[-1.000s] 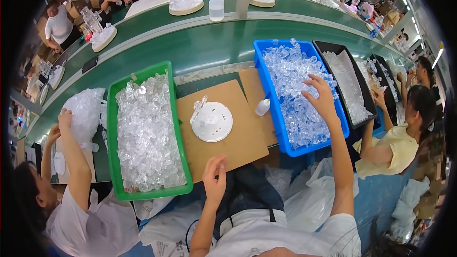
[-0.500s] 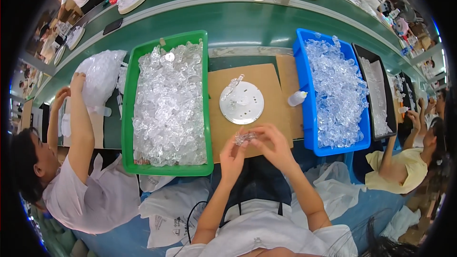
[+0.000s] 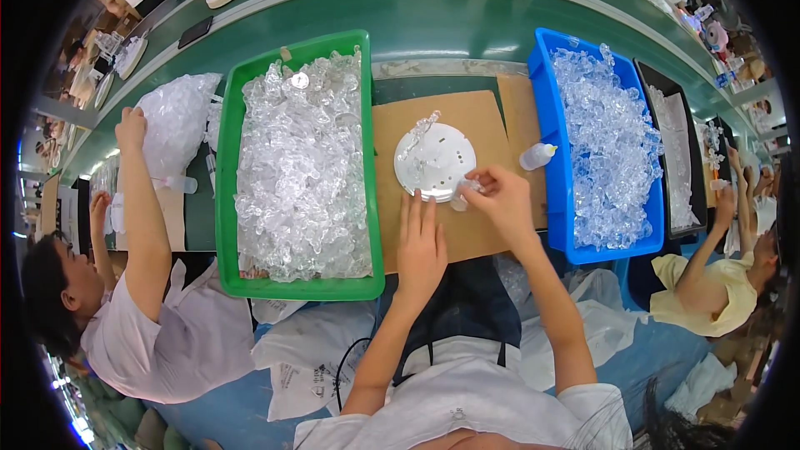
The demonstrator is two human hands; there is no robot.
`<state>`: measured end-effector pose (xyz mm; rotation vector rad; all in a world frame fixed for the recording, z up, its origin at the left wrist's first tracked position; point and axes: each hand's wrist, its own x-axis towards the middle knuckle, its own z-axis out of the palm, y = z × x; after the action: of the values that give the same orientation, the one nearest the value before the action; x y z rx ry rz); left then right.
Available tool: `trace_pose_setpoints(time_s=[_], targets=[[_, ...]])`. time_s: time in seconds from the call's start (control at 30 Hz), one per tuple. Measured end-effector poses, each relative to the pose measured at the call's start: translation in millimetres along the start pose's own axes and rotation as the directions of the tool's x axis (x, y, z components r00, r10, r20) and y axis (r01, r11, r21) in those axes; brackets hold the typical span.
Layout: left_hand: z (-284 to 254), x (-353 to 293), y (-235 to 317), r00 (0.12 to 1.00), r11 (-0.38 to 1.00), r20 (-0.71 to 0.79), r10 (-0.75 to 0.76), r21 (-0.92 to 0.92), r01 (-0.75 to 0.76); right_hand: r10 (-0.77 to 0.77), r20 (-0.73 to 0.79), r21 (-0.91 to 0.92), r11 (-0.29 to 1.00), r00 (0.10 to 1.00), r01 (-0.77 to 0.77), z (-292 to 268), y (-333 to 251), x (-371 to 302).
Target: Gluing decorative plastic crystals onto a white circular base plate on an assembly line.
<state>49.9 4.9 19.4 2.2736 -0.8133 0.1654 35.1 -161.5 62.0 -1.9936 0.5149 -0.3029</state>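
A round white plate [image 3: 442, 168] with small holes lies on a sheet of brown cardboard [image 3: 479, 242]. One clear plastic piece [image 3: 423, 127] sits at the plate's far left edge. My right hand [image 3: 508, 204] pinches another clear plastic piece [image 3: 461, 200] at the plate's near right rim. Fingers stretched out, my left hand [image 3: 423, 246] rests its tips against the near rim; nothing shows in its grasp.
To the left stands a green bin [image 3: 377, 225] heaped with clear plastic parts. A blue bin [image 3: 560, 200] of similar parts and a black tray [image 3: 698, 158] are on the right. Beside the blue bin lies a small squeeze bottle [image 3: 537, 156]. Co-workers sit on both sides.
Both hands have moved forward from the cardboard's near edge to the plate. They held the clear piece together before; now only the right has it, and my left fingers have straightened.
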Motion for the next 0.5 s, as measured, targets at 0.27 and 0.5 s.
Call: trace_pose_setpoints(time_s=[0.27, 0.5], targets=[[16, -4, -19, 0.995, 0.999, 0.101, -0.017, -0.046, 0.022, -0.022, -0.194, -0.009, 1.000, 0.981, 0.021, 40, 11, 12], [12, 0, -17, 0.997, 0.984, 0.064, -0.052, -0.165, 0.062, -0.145, -0.145, -0.073, 0.988, 0.979, 0.136, 44, 16, 11]])
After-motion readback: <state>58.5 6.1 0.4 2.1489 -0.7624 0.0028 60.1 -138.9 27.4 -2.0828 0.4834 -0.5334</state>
